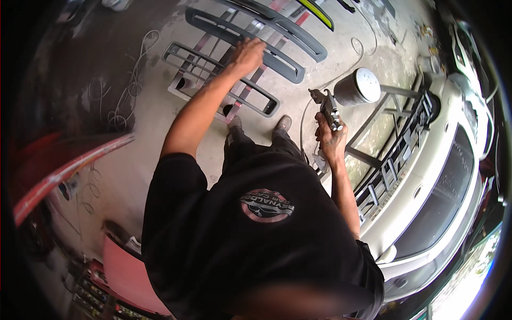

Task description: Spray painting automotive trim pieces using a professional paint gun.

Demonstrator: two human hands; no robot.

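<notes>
My left hand reaches over a rack of long dark grey car trim panels, its fingers loosely stretched and slightly blurred. Beneath it lies a grey slotted panel; whether the fingertips touch it cannot be made out. Closer to my feet is a thin rectangular grey frame. My right hand is wrapped round a metal spray gun, held off to the right. A silver paint cup with a pale lid is attached to the gun.
A wider grey panel and a yellow-green striped part lie farther along the rack. On the right stands a white car beside a dark metal frame. Thin hose loops and a red body panel are left.
</notes>
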